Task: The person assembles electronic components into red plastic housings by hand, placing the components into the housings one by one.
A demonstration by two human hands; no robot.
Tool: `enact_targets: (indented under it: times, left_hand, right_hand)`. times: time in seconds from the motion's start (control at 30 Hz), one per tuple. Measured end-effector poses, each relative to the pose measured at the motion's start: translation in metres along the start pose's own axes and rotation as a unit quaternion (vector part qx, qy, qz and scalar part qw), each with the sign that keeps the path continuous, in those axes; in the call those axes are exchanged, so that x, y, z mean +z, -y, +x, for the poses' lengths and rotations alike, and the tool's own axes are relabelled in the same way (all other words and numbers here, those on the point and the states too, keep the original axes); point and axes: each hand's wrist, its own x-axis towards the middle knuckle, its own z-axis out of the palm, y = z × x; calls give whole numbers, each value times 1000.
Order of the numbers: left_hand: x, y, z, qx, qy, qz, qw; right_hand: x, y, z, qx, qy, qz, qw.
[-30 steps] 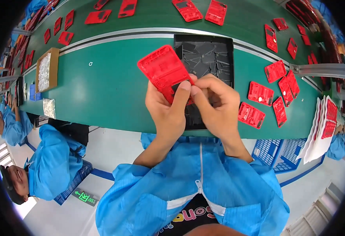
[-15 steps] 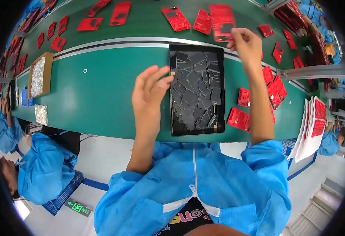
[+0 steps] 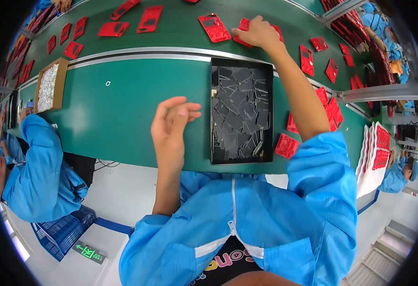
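My right hand (image 3: pixel 259 32) is stretched out over the dark green belt, its fingers bent down around a red plastic housing (image 3: pixel 242 39), which it partly covers. Another red housing (image 3: pixel 277 33) shows just right of that hand, and a third housing (image 3: pixel 214 28) lies to its left. My left hand (image 3: pixel 171 121) hovers above the green table with its fingers loosely curled and apart, holding nothing. Close to its right stands a black tray (image 3: pixel 242 162) full of thin dark grey square pieces (image 3: pixel 237 109).
More red housings (image 3: pixel 334 113) lie under and beside my right forearm. White molded trays (image 3: pixel 373 152) stand at the right table edge. A cardboard box (image 3: pixel 60 88) of small whitish parts is at left, near a co-worker's blue sleeve (image 3: pixel 39 138). A metal rail (image 3: pixel 137 52) separates table and belt.
My right hand has let go of one red housing on the belt and moved left onto another. My left hand has drawn back from the black tray's edge.
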Motion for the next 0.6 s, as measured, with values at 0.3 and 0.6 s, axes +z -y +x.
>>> enact_targets:
  times: [0.3, 0.6]
  left_hand:
    - [1, -2, 0, -56, 45, -33, 997]
    - [14, 9, 2, -27, 4, -74, 997]
  right_hand:
    - [-59, 40, -130, -294, -32, 330, 897]
    - [-72, 19, -189, -277, -12, 322, 905]
